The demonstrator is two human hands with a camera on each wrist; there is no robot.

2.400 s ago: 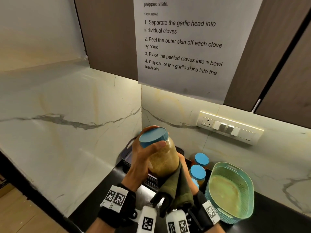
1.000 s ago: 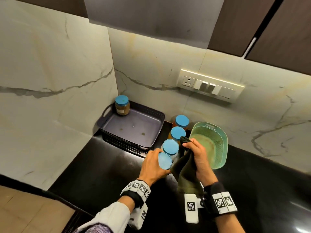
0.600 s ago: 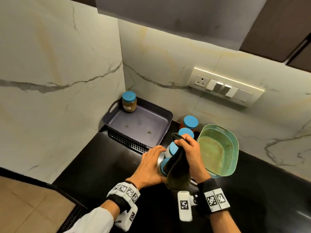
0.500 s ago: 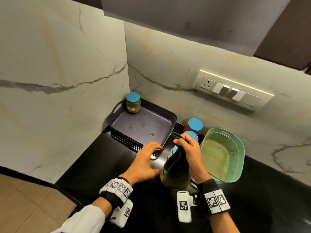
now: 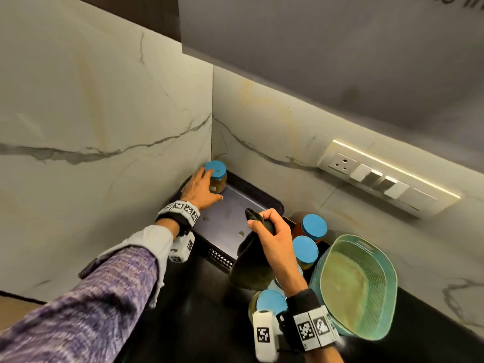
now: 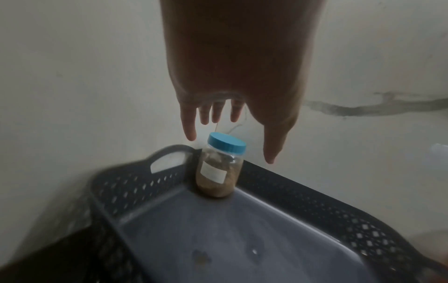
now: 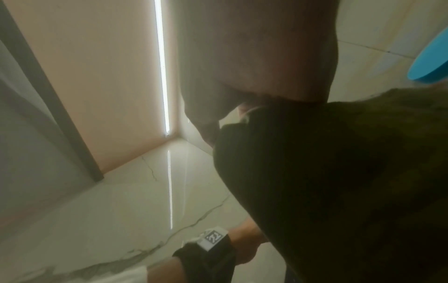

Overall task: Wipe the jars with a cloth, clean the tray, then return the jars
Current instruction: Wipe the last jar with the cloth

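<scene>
A dark grey perforated tray [image 5: 258, 193] sits in the counter corner. One blue-lidded jar [image 5: 216, 178] of brown powder stands in its far left corner. My left hand [image 5: 208, 186] reaches around that jar. In the left wrist view the fingers [image 6: 190, 132] and thumb are straight and spread either side of the jar's lid [image 6: 226, 142], with gaps showing. My right hand [image 5: 271, 230] grips a dark green cloth [image 5: 251, 267] that hangs over the tray's near right corner. Three more blue-lidded jars [image 5: 313, 226] [image 5: 305, 248] [image 5: 271, 301] stand in a row on the black counter right of the tray.
A teal perforated basket [image 5: 387, 279] stands right of the jar row. Small spots [image 5: 241, 233] mark the tray floor. Marble walls close the corner at left and back. A switch panel [image 5: 379, 176] is on the back wall.
My left hand let go of the jar by the cloth and reached forward to the jar in the tray's far corner. The right hand kept hold of the cloth.
</scene>
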